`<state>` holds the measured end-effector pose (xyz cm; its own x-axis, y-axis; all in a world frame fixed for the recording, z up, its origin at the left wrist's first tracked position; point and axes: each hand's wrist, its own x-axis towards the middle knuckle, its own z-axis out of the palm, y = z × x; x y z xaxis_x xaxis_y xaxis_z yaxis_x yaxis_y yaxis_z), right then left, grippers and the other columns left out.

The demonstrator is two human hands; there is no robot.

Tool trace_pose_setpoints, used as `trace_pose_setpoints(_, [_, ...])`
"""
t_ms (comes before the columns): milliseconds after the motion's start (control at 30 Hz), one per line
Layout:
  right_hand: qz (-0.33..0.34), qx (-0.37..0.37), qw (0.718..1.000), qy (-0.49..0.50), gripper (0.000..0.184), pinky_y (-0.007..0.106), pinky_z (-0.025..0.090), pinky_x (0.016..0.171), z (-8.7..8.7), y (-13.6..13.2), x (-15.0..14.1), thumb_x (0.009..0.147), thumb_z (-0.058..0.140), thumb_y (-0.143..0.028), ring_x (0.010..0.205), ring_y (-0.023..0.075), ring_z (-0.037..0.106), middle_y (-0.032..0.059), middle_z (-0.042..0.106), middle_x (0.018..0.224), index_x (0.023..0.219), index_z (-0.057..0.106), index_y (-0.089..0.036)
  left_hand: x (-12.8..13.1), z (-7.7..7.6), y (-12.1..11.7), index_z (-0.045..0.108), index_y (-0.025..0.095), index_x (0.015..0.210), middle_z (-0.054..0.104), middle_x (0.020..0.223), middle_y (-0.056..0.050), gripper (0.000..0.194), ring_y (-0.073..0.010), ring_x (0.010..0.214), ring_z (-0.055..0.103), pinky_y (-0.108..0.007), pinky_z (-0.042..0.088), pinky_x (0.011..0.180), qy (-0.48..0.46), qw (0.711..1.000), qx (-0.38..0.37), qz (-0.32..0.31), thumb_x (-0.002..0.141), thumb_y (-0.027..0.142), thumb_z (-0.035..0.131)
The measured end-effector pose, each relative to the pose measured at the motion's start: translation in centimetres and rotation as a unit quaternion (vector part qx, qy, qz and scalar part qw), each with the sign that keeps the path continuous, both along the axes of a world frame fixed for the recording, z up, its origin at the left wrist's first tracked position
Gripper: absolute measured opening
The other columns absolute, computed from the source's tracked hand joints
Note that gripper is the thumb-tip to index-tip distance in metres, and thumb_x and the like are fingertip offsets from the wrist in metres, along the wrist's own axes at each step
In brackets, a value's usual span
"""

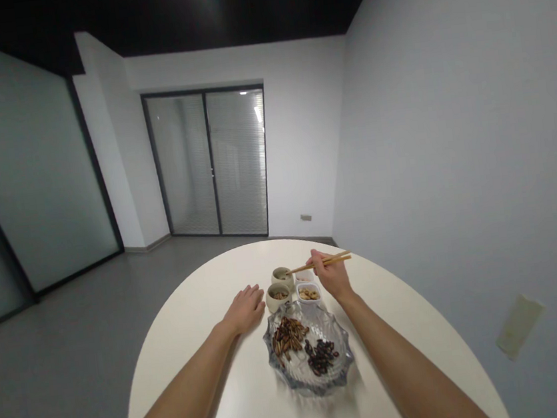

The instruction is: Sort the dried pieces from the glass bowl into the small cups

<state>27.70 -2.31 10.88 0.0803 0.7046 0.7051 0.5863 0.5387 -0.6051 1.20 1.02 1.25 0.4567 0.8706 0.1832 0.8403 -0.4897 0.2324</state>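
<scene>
Between the forearms, a glass plate (pixel 315 388) is holding brown pieces (pixel 289 337) and black pieces (pixel 322 356) on the white table (pixel 241 408). Left hand (pixel 249 308) is lying empty, its fingers loosely extended, beside the front cup (pixel 272 301), while the right hand (pixel 332 275) is closing around chopsticks (pixel 308 267), their tips pointing into the rear cup (pixel 275 281). Two white containers (pixel 319 295) are standing just beside these cups, toward the table's far edge.

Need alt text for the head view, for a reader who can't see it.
Right hand holds chopsticks with tips at the farther of two small round cups; left hand rests on a round white table. Nearer stands a scalloped glass bowl with brown and near-black piles.
</scene>
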Motion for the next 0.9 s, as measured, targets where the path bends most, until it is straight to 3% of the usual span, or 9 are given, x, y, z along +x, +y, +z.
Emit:
trace_pose_setpoints(167, [0.031, -0.016, 0.999, -0.037, 0.052, 0.028, 0.047, 0.063, -0.3, -0.3, -0.1, 0.098, 0.043, -0.052, 0.063, 0.0182, 0.063, 0.0043, 0.069, 0.066, 0.071, 0.072, -0.018, 0.0, 0.1, -0.1, 0.048, 0.018, 0.140, 0.038, 0.154, -0.013, 0.048, -0.0325, 0.144, 0.029, -0.050, 0.026, 0.117, 0.005, 1.000, 0.000, -0.006, 0.098, 0.037, 0.034])
trace_pose_setpoints(500, [0.018, -0.009, 0.999, -0.034, 0.053, 0.030, 0.047, 0.069, -0.3, -2.7, 1.3, 0.098, 0.042, -0.054, 0.067, 0.0193, 0.062, 0.0038, 0.066, 0.067, 0.074, 0.072, -0.019, 0.1, -0.1, -0.1, 0.046, 0.018, 0.142, 0.036, 0.155, -0.012, 0.050, -0.0325, 0.145, 0.028, -0.049, 0.025, 0.117, 0.011, 1.000, 0.001, 0.001, 0.099, 0.039, 0.033])
trace_pose_setpoints(733, [0.035, -0.035, 0.998, 0.036, 0.060, 0.028, 0.045, 0.054, -0.9, -5.6, 3.3, 0.094, 0.042, -0.065, 0.055, 0.0171, 0.055, 0.0027, 0.059, 0.056, 0.072, 0.073, -0.018, 0.2, -0.4, 0.1, 0.046, 0.019, 0.142, 0.037, 0.155, -0.011, 0.049, -0.0309, 0.145, 0.029, -0.049, 0.025, 0.117, 0.011, 1.000, 0.006, 0.002, 0.099, 0.039, 0.033])
trace_pose_setpoints(900, [0.062, -0.084, 0.993, 0.059, 0.069, 0.025, 0.039, 0.044, -0.1, -7.4, 4.7, 0.090, 0.041, -0.072, 0.044, 0.0140, 0.049, 0.0017, 0.052, 0.044, 0.060, 0.070, -0.017, 0.1, -0.6, 0.2, 0.046, 0.020, 0.142, 0.036, 0.156, -0.010, 0.049, -0.0301, 0.145, 0.028, -0.048, 0.024, 0.118, 0.001, 1.000, 0.008, 0.004, 0.099, 0.039, 0.033])
